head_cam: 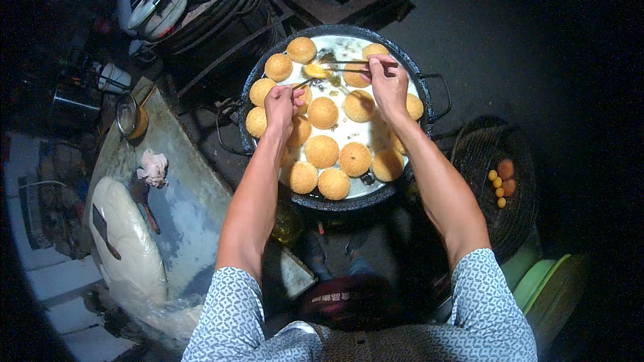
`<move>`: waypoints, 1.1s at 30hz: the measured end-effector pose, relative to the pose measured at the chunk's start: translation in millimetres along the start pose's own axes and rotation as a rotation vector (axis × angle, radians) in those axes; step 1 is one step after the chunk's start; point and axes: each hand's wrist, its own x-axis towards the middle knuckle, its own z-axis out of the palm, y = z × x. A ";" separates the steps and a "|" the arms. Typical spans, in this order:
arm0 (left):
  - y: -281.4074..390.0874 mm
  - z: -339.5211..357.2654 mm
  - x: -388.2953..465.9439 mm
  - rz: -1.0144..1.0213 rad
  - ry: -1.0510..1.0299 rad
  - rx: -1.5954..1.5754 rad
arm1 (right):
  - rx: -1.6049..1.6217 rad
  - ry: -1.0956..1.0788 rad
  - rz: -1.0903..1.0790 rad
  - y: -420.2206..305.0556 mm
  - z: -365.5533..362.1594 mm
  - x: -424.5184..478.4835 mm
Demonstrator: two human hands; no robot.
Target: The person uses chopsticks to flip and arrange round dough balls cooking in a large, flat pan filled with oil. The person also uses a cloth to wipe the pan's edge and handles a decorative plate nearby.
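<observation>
A wide dark wok (343, 205) with wire loop handles holds pale, glaring, bubbling oil (339, 129). Several round golden balls with a seeded-looking crust (322, 112) float in it. My right hand (390, 84), over the far right of the wok, grips long dark chopsticks (347, 63) pointing left. Their tips reach a small yellow-orange piece (315, 71) near the far side. From the left, my left hand (282, 104) pinches a thin dark stick (303, 83) whose tip comes up to the same piece. Whether the tips clamp it is hard to tell.
Left is a worktop (188, 231) with a long dough mass (128, 241), a scraper (105, 234), a crumpled pale bag (153, 167) and a strainer (127, 114). A lidded pot (158, 10) stands far left. Right, a wire basket (473, 171) holds small yellow balls (497, 182) and browned ones (505, 169).
</observation>
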 end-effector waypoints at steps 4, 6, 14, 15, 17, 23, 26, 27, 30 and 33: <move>0.3 -5.6 -19.1 0.081 0.043 0.060 | -0.290 0.021 -0.197 -32.1 -29.7 -22.7; 3.9 -4.6 -33.4 0.154 0.053 0.116 | -0.368 0.053 -0.205 -45.0 -45.5 -39.2; 15.7 2.5 -120.5 0.363 -0.050 0.324 | -0.294 0.107 -0.075 -6.5 -54.8 -61.5; 15.8 -1.1 -130.6 0.366 -0.057 0.340 | -0.327 0.099 -0.103 -12.5 -47.1 -65.4; 9.0 -8.9 -144.2 0.357 -0.122 0.351 | -0.260 0.084 -0.121 -19.4 -45.2 -72.4; -0.4 -38.0 -170.5 0.235 -0.295 0.396 | -0.441 0.050 -0.147 -57.2 -75.1 -120.4; 3.9 -41.5 -171.6 0.288 -0.289 0.573 | -0.492 -0.020 -0.127 -58.5 -84.8 -141.1; 5.6 -43.5 -170.7 0.310 -0.291 0.628 | -0.468 -0.033 -0.132 -52.8 -83.1 -142.6; 6.3 -41.8 -163.6 0.334 -0.302 0.668 | -0.508 -0.075 -0.114 -44.2 -81.4 -141.6; 14.0 -33.9 -153.2 0.357 -0.299 0.786 | -0.490 -0.083 -0.146 -40.4 -72.8 -131.1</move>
